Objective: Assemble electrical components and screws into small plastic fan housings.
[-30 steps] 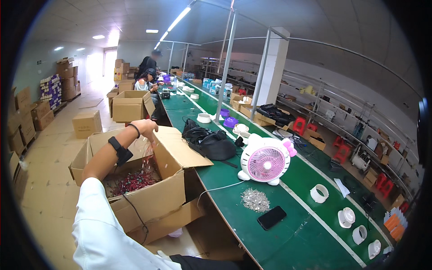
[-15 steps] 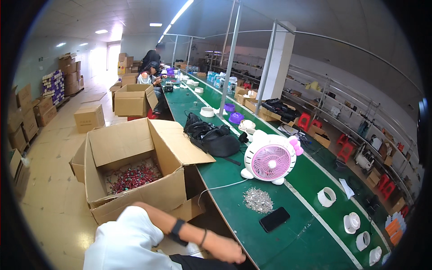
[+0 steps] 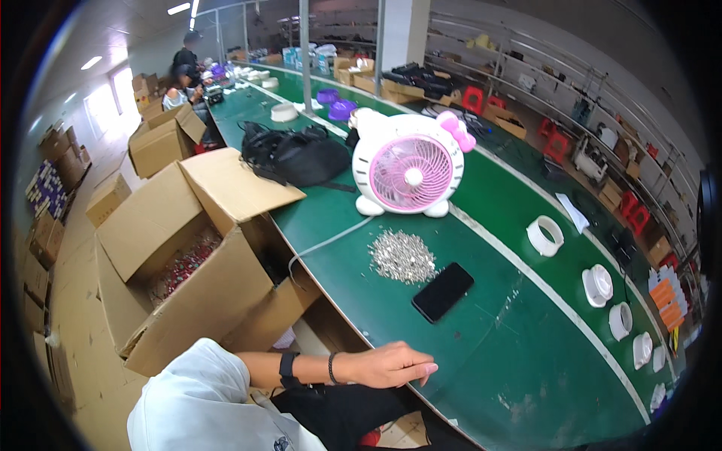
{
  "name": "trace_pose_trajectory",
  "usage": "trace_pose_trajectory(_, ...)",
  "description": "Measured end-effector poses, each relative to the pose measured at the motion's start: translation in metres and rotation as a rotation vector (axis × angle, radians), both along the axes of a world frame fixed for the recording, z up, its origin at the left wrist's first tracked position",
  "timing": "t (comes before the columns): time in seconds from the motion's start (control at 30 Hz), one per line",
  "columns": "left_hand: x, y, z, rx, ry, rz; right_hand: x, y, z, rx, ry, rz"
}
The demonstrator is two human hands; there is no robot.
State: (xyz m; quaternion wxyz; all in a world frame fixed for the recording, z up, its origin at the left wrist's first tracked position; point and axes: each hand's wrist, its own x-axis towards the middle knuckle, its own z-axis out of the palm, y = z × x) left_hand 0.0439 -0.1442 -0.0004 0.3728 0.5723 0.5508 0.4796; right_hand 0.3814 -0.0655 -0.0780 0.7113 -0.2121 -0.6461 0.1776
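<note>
My left hand is over the near edge of the green table, its fingers curled in. Whatever they hold, if anything, is hidden. A dark watch and a thin bracelet circle that wrist. Beyond the hand, a black phone lies flat beside a heap of small silvery metal pieces. Behind the heap stands a white and pink cat-shaped fan with a pink bow; its pale cable runs over the table edge. My right hand is out of view.
An open cardboard box holding small red parts stands left of the table. A black bag lies behind the fan. Several white plastic rings and housings line the right side. Two people are at the far end.
My view has swung to the right and down, so the fan, box and phone appear shifted left. My left hand has risen from below the table edge to over it.
</note>
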Motion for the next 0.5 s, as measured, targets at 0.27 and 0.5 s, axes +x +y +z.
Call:
trace_pose_trajectory(0.27, 0.003, 0.035, -0.031, 0.308, 0.574, 0.168, 0.009, -0.033, -0.003, -0.789, -0.057, -0.375)
trace_pose_trajectory(0.5, 0.003, 0.035, -0.035, 0.339, 0.642, 0.262, 0.036, -0.022, -0.042, -0.468, -0.324, -0.480)
